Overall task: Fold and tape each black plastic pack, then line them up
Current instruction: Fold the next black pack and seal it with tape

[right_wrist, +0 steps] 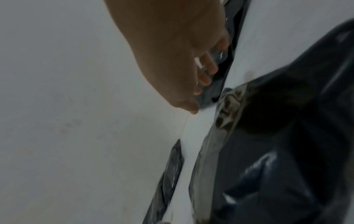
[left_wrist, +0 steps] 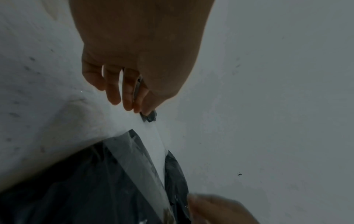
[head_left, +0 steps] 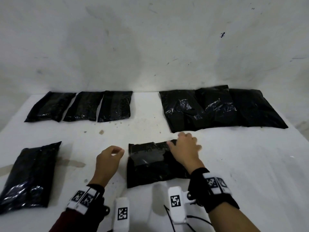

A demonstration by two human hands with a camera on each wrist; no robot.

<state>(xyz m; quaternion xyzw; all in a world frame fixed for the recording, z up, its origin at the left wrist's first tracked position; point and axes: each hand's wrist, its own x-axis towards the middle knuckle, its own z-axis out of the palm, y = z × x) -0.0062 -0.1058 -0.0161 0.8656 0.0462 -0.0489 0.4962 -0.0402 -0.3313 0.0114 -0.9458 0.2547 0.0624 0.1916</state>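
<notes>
A black plastic pack (head_left: 150,171) lies folded on the white table (head_left: 242,164) in front of me, with a strip of clear tape (head_left: 145,159) across it. My left hand (head_left: 119,151) is just off the pack's left edge. In the left wrist view, this hand (left_wrist: 142,111) pinches a small dark end piece (left_wrist: 149,117) between thumb and forefinger, and it looks joined to the tape (left_wrist: 138,163) on the pack (left_wrist: 86,181). My right hand (head_left: 182,143) is at the pack's far right corner, blurred, with its thumb on the fold. The right wrist view shows its fingers (right_wrist: 203,80) loosely bent and holding nothing over the pack (right_wrist: 277,136).
Three folded packs (head_left: 80,106) lie side by side at the back left. A pile of unfolded black packs (head_left: 217,109) fills the back right. One more pack (head_left: 30,174) lies at the front left. A scuffed white wall (head_left: 150,47) rises behind the table.
</notes>
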